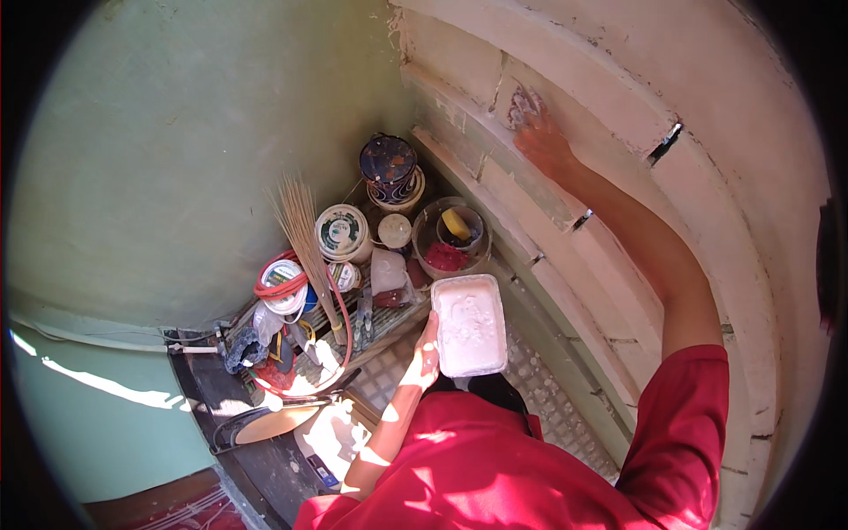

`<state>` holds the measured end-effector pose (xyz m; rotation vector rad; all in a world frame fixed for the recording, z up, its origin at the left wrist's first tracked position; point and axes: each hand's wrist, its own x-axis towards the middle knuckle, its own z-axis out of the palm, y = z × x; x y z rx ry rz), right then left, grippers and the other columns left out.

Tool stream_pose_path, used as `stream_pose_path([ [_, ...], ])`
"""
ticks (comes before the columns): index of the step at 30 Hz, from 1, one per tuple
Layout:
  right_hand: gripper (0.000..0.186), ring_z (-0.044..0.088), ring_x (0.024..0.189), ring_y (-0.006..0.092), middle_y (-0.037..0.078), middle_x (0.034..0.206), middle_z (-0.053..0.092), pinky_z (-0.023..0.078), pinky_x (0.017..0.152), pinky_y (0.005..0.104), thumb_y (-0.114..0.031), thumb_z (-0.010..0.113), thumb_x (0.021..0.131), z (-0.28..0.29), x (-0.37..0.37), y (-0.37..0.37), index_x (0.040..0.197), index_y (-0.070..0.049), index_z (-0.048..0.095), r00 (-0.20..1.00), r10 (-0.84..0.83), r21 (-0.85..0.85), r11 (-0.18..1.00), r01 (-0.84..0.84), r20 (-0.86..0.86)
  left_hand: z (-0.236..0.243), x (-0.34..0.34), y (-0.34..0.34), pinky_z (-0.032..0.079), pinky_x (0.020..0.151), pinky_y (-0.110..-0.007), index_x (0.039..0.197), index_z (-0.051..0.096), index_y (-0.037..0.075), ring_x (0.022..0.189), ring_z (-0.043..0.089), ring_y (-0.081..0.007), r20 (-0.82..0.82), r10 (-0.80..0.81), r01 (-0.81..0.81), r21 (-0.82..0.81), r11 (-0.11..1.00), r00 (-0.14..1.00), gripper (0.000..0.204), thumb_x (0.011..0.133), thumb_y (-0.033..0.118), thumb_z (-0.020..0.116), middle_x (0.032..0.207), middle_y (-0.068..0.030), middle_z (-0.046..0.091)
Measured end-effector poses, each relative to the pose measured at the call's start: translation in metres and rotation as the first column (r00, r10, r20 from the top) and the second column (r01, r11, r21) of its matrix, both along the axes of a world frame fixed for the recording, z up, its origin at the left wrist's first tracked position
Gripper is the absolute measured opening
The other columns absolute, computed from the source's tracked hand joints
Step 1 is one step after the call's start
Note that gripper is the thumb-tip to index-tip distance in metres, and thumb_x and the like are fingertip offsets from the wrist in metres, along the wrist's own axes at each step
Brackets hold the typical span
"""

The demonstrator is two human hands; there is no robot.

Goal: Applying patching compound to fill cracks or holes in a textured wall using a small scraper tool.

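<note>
The work in hand appears to be spreading pale paste (468, 322) onto a ridged, pinkish wall (583, 115) with bare fingers, and this looks like the applying step. The right hand (539, 137) reaches far ahead of the tub (473, 373) and to its right, laid against the wall just above a ledge. Its fingers (525, 104) look somewhat spread and are smeared with white; they pinch nothing that shows.

The left hand (426, 349) supports the tub at its left side, in front of the red shirt (495, 459). Most of its fingers are hidden by the tub, so I cannot tell whether they are spread or pressed together underneath.

The tub is a white rectangle with its open top facing up. Its long axis runs away from the person's body, the far end leaning slightly left, and one short end is toward the shirt. Plenty of paste seems left in it.

I judge that the next move calls for flat, even finger pressure along the wall, with the tub kept level, and a fresh scoop once the fingers run thin.

Beyond the tub stands a clear bucket (422, 231) holding a yellow sponge (457, 223) and a red cloth (446, 257); a stick broom (309, 243) leans beyond it to the left.
</note>
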<state>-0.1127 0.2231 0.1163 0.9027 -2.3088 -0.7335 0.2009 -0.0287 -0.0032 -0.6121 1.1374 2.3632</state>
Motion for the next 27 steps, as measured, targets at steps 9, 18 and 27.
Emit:
stream_pose_path([
  [9,0.02,0.053,0.116,0.0281,0.016,0.111,0.064,0.023,0.113,0.0527,-0.01,0.06,0.071,0.02,0.113,0.041,0.084,-0.002,0.072,0.982,-0.181,0.03,0.983,0.18,0.056,-0.014,-0.008,-0.007,0.036,0.105,-0.032,0.141,0.034,-0.003,0.124,0.047,-0.0218,0.019,-0.001,0.002,-0.045,0.999,1.0,0.075,0.094,0.056,0.043,0.138,-0.0135,0.047],
  [18,0.025,0.054,0.115,0.0264,0.015,0.101,0.066,0.03,0.109,0.0476,-0.013,0.055,0.077,0.047,0.052,-0.012,0.096,-0.002,0.068,1.0,0.028,-0.114,0.993,-0.026,0.012,0.015,-0.009,-0.003,0.037,0.104,-0.032,0.141,0.035,-0.001,0.123,0.048,-0.0208,0.066,0.016,-0.013,-0.045,0.999,0.998,0.073,0.095,0.054,0.043,0.137,-0.013,0.048],
  [27,0.01,0.061,0.096,0.0233,0.008,0.085,0.065,0.043,0.094,0.0393,-0.013,0.059,0.078,0.052,0.031,0.0,0.075,-0.013,0.068,0.988,-0.14,0.085,0.986,0.145,-0.061,-0.007,0.0,-0.003,0.036,0.105,-0.033,0.141,0.034,-0.002,0.124,0.047,-0.0212,0.044,0.009,-0.009,-0.001,1.0,0.999,0.073,0.095,0.055,0.043,0.138,-0.0137,0.047],
])
